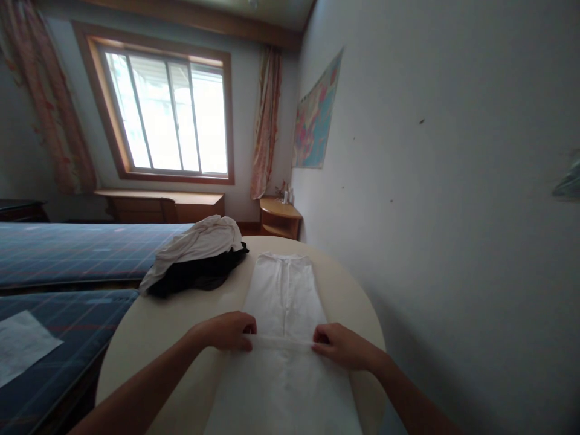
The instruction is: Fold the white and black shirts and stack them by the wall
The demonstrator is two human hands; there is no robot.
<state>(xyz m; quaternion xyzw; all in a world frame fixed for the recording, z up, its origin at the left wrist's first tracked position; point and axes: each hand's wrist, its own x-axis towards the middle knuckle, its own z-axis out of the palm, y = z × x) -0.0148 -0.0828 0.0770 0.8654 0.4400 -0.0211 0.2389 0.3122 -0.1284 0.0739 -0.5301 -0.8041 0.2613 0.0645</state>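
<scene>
A long white garment lies flat down the middle of the round table, narrow at its far end, with a slit or seam line running along its centre. I cannot tell exactly what kind of garment it is. Across it runs a straight edge of cloth, held at both ends. My left hand pinches the left end of this edge between thumb and fingers. At the right end, my right hand does the same, its fingers curled. The near part of the garment extends out of view at the bottom.
The cream round table stands close to the wall on my right. A pile of white and black clothes sits at its far left. Blue plaid mattresses are on the left, with a white sheet on the nearer one.
</scene>
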